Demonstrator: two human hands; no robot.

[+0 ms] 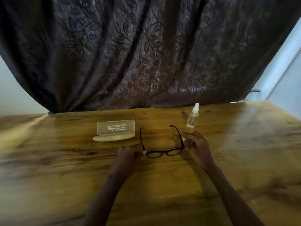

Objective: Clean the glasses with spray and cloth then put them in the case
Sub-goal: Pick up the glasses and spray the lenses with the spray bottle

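Observation:
Dark-framed glasses [163, 152] with both temples unfolded, pointing away from me, are held just above the wooden table [65, 160]. My left hand [130, 154] pinches the frame's left corner. My right hand [196, 144] grips the right corner and temple. A pale translucent glasses case [114, 131] lies open behind and left of the glasses, its lid standing up. A small clear spray bottle [193, 116] with a white nozzle stands upright behind and right of them. I see no cloth in the frame.
A dark leaf-patterned curtain [146, 54] hangs along the table's far edge. A pale wall [285, 62] shows at the right. Bare wood lies on both sides and in front of my forearms.

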